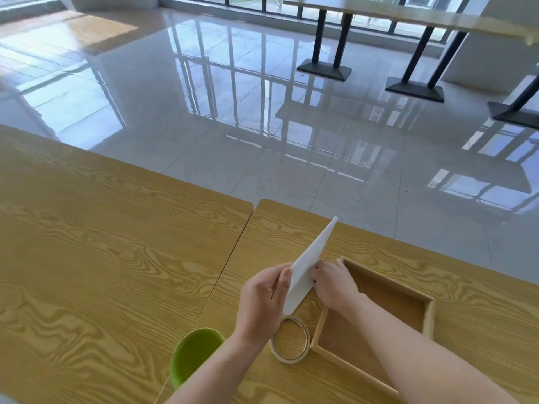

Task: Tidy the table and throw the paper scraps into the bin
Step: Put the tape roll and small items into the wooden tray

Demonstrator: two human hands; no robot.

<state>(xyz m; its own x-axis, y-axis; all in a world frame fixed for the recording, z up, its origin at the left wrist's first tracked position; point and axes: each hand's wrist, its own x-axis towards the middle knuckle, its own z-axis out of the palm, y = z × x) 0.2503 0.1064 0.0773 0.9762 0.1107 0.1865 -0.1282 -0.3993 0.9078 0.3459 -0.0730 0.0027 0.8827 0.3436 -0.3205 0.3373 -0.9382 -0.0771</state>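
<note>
Glossy tiles stretch beyond the wooden desk (116, 258). Both hands pinch a folded white paper (309, 263) above the tape (289, 340): left hand (264, 298) on its near edge, right hand (332, 282) behind. Best to keep both pinches firm while carrying it to the bin, unseen here.

Tables: two tables (116, 258) are standing side by side, a seam running between them.
Tray: a tray (428, 313) is lying on the right table, near its front.
Tape: a tape ring (289, 339) is lying flat just left of the tray.
Cup: a cup (192, 354) is sitting left of the tape, by the seam.
Paper: a paper (309, 263) is being held above the table, behind the tape, left hand (262, 301) on its left, right hand (335, 284) on its right, over the tray's far corner.
</note>
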